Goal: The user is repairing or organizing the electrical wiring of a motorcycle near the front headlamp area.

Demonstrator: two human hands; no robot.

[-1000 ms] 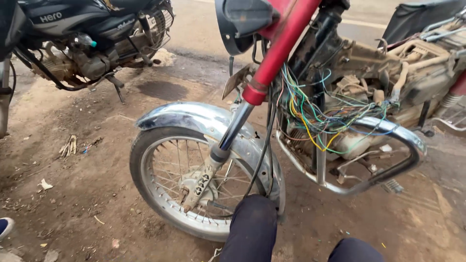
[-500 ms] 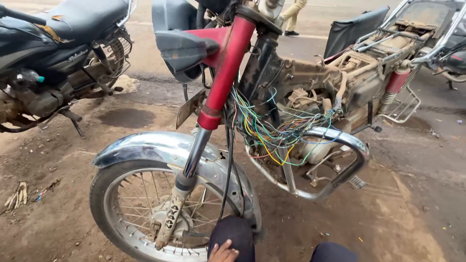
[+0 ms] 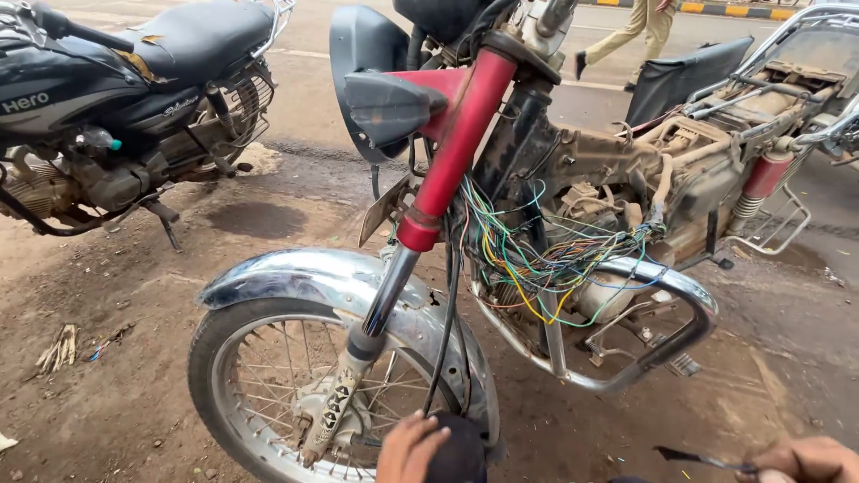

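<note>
Our left hand rests fingers curled on knee beside front wheel; right hand pinches thin dark tool.

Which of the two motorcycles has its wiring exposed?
The stripped motorcycle with the red fork cover, nearest the hands: coloured wires hang loose from its bare frame. The black motorcycle at upper left is intact.

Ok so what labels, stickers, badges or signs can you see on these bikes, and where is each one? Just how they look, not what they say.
Tank badge: pale lettering on the black tank of the parked motorcycle, upper left.
Side-panel script: small silvery slanted lettering on that bike's dark side panel, below the seat.
Fork sticker: narrow strip with black diamond marks on the pale lower fork leg, by the front wheel.
No packages, signs or screens.
</note>
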